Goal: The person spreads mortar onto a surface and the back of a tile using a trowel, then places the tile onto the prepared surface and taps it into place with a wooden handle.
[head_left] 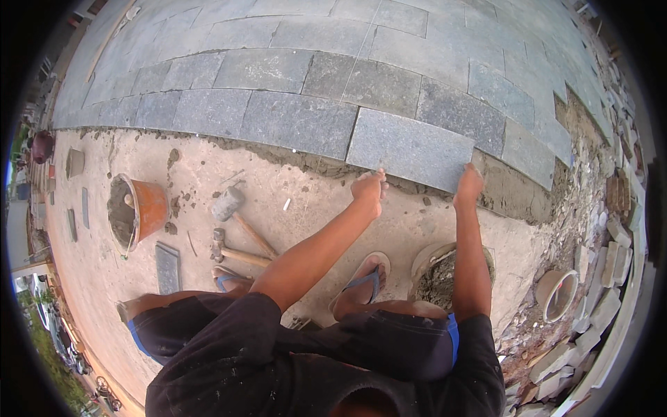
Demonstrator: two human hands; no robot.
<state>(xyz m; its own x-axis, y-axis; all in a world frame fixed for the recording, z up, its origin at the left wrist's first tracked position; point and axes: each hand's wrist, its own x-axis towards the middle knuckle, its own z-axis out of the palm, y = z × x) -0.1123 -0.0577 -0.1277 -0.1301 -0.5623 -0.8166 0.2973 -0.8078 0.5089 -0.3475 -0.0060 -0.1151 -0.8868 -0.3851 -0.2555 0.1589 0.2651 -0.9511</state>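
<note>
Black cloth of my shirt (229,361) comes closest, on my side of the grey slab (413,147). Well to the left of that slab a small grey bucket (75,164) stands on the floor (201,167). Nearer the slab, yet well apart from it, an orange bucket (151,208) tilts its grey-smeared mouth leftward, and closer to me lie dark stone strips (167,270). Next toward the slab come a mallet (228,204) with a grey head and a hammer (219,240), both wooden-handled, then a white stick (286,204). Laid tiles (299,125) run left from the slab, a thin dark gap between.

At the slab's near edge is my left hand (369,192), fingers curled in; I cannot tell whether that grip pinches the stone. The slab lies flat at the front of the paving. By its near right corner is my right hand (469,184), its fingers largely hidden, so I cannot tell how wide that grip is. Below the corner, a bucket of mortar (439,279) sits partly behind my forearm. Right of the slab spreads bare wet mortar (511,191); farther right, a pale bucket (557,295) and broken stone pieces (583,340).
</note>
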